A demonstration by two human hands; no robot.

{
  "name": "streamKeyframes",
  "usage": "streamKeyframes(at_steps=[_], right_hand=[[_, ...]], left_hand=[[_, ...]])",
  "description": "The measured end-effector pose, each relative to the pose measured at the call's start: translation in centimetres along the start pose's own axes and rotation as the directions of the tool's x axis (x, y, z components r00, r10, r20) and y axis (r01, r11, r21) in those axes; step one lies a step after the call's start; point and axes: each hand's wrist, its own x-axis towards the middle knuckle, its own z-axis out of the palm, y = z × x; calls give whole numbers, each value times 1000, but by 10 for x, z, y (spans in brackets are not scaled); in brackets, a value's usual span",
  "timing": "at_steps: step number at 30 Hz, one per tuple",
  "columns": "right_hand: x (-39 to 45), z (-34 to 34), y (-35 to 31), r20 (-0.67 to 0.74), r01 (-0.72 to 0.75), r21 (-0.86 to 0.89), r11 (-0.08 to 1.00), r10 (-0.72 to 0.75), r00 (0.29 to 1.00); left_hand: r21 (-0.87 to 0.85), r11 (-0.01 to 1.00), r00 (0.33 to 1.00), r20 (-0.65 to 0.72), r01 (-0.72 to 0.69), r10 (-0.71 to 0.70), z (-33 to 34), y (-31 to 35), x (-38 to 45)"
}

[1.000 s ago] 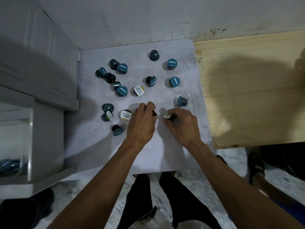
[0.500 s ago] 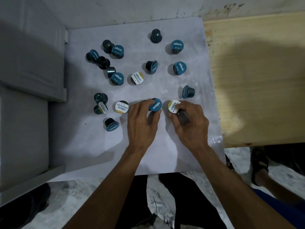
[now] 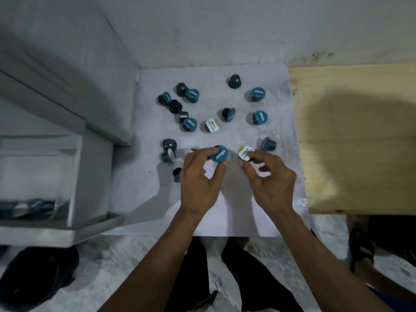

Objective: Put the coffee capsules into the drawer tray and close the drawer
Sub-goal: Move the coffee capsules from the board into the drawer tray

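Now left hand (image 3: 198, 176) pinches blue-lidded capsule (image 3: 219, 153); right hand (image 3: 270, 179) pinches white-lidded capsule (image 3: 245, 153), above white mat (image 3: 144, 190).

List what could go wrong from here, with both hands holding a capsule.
1. The left hand pinches the blue-lidded capsule only with its fingertips, and the right hand holds the white-lidded capsule likewise; either might slip on the way to the drawer tray.
2. Loose capsules lie close beside the left hand; a sweep leftward may knock them off the white tabletop.
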Motion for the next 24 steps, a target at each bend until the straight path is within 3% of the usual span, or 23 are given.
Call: streamKeyframes(at_steps=[10, 16, 24], right_hand=[[-7, 32, -135, 121, 55, 137, 989, -72, 990], [-49, 103, -218, 196, 90, 195, 977, -129, 972], [-134, 218, -299, 291, 98, 209, 973, -157, 944]], left_hand=[[-10, 999, 988, -146, 40, -41, -166, 29, 15], [104, 994, 983, -182, 44, -25, -300, -17, 2], [226, 958, 981, -129, 175, -148, -476, -113, -24]])
